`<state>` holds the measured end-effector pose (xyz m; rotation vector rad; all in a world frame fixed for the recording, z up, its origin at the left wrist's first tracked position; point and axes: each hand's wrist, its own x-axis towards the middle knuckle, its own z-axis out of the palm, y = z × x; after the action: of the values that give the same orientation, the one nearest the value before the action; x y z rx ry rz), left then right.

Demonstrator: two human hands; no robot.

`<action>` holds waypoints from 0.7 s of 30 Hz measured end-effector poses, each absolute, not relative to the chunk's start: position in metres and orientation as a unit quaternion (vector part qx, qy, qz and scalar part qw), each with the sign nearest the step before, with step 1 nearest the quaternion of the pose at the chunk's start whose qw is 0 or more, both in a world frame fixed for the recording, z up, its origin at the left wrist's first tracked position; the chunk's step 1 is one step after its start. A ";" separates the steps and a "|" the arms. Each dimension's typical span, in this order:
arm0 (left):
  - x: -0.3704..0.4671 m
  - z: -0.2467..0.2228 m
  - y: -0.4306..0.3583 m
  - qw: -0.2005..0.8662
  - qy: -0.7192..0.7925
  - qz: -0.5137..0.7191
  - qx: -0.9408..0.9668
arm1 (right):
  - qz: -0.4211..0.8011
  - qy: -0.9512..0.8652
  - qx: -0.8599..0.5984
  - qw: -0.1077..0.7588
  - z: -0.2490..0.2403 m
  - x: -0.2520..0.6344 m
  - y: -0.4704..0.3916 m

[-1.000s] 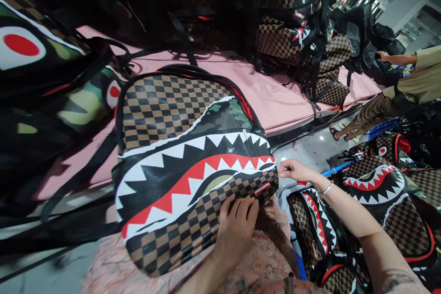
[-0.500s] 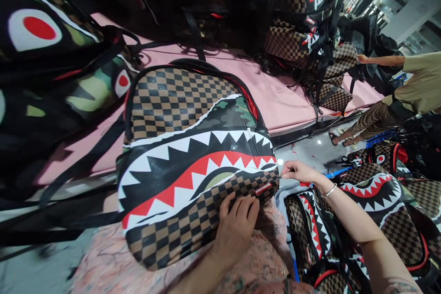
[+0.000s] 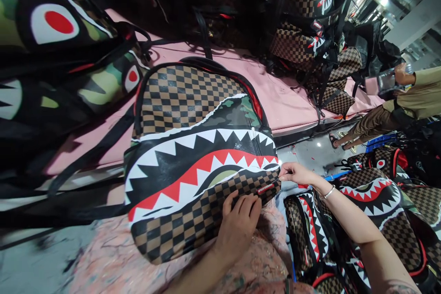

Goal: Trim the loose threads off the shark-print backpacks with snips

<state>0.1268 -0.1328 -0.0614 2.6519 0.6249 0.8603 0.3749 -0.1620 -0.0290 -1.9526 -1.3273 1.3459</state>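
Observation:
A checkered backpack (image 3: 193,96) with a printed red-and-white shark mouth and camouflage patches leans over my lap, against the table edge. Its red-lined zip opening shows along the upper right rim. My left hand (image 3: 239,220) grips the lower part of the bag, its bent fingers lying on the checkered front beside a small red label (image 3: 265,189); the thumb is hidden. At the bag's right edge, just above the label, my right hand (image 3: 294,172) is closed in a pinch. What sits between its fingertips is too small to make out.
Behind the bag runs a pink table (image 3: 234,64) piled with more backpacks. Camouflage bags with printed eyes (image 3: 55,25) stand at the left. Several shark-mouth backpacks (image 3: 370,193) lie at lower right, under my right arm. A co-worker (image 3: 420,92) stands farther along the table.
My right fingertips have come closer to the bag's edge. My left hand stays on the front. The view has shifted slightly. The co-worker's hand now holds something clear, like plastic.

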 end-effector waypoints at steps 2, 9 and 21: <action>0.127 -0.062 -0.133 0.141 0.217 0.300 0.918 | 0.478 -0.484 -0.703 0.207 -0.029 0.373 -0.161; 0.128 -0.063 -0.134 0.132 0.222 0.310 0.915 | 0.459 -0.489 -0.714 0.198 -0.029 0.367 -0.160; 0.127 -0.062 -0.134 0.124 0.225 0.319 0.912 | 0.397 -0.543 -0.725 0.147 -0.027 0.349 -0.155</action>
<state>0.1273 -0.1345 -0.0621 2.6593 0.6555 0.9294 0.3489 -0.1552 -0.0272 -2.0859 -1.5631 1.1420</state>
